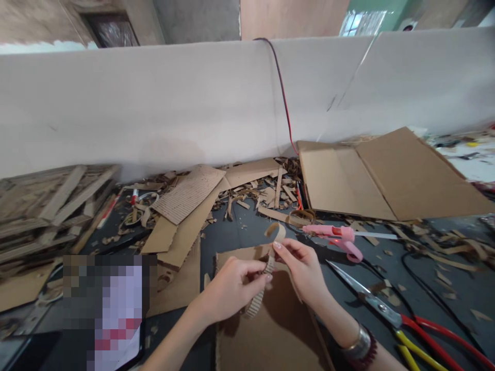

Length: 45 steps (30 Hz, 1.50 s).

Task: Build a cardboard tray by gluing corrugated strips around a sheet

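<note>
Between my two hands runs a narrow cardboard strip point(255, 304), its ribbed side showing at the lower end and its upper end curling over. My left hand point(234, 288) pinches the strip near its middle between thumb and fingers. Just above and to the right, my right hand point(299, 265) grips the same strip close to the curled end. Both hands are over a flat cardboard sheet point(266, 342) lying in front of me. A pink hot glue gun point(336, 234) with a glue stick in its back rests right of my right hand.
Scissors point(381, 306) with red handles lie at the right, beside a yellow-handled tool point(417, 353). Cardboard pieces point(189, 193) and scraps cover the back. A folded cardboard sheet point(410, 185) leans at back right. A phone-like screen point(118, 309), blurred, is at the left. A white partition point(174, 103) stands behind.
</note>
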### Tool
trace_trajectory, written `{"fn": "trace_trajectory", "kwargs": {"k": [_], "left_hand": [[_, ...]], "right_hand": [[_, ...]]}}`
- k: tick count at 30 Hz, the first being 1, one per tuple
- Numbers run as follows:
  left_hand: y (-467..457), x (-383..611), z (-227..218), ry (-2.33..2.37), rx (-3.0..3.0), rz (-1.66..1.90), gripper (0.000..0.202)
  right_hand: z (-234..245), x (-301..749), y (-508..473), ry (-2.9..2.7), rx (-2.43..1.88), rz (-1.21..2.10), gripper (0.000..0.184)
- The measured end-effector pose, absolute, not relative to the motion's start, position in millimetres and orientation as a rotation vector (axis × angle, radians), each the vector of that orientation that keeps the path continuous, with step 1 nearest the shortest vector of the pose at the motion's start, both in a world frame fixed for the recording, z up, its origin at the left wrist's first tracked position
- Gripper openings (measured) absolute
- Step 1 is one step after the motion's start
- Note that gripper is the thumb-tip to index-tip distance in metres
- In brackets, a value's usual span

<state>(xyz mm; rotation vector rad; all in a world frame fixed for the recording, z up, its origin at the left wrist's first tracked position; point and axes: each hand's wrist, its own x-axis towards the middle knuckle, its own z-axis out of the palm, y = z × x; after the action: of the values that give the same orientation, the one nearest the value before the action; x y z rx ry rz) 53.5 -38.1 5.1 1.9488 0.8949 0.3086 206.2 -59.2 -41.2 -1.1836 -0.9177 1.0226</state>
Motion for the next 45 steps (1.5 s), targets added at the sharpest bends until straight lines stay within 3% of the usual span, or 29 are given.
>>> {"fn": "trace_trajectory", "kwargs": {"k": [14,17,21,28,32,36,42,45], "left_hand": [[-33,40,23,0.806,1.726,0.168,0.026],[-29,37,22,0.733,1.654,0.235,0.024],[-26,36,17,0.738,1.553,0.338,0.022],[-32,47,5,0.892,1.66,0.434,0.03],[-37,51,8,0.913,1.759,0.477,0.03],[-36,47,19,0.999,1.77,0.62,0.017],[-35,47,14,0.77,1.088,0.391,0.045],[-34,49,3,0.699,0.847,0.312,0.045]], "right_hand": [[-42,230,-53,-0.823,-1.278,0.478,0.02],[-48,224,-53,-1.062,-1.329,0.51,0.019],[-50,216,-55,-1.231,-1.327,0.597,0.038],[-34,206,-64,-1.319,-1.153,0.921,0.016],[-29,206,-65,-1.258,-1.094,0.92,0.014],[-26,211,-71,-1.323,-1.085,0.773,0.02],[-24,213,-76,-1.831,-0.971,0.499,0.026],[-26,213,-74,-1.969,-0.997,0.403,0.029]]}}
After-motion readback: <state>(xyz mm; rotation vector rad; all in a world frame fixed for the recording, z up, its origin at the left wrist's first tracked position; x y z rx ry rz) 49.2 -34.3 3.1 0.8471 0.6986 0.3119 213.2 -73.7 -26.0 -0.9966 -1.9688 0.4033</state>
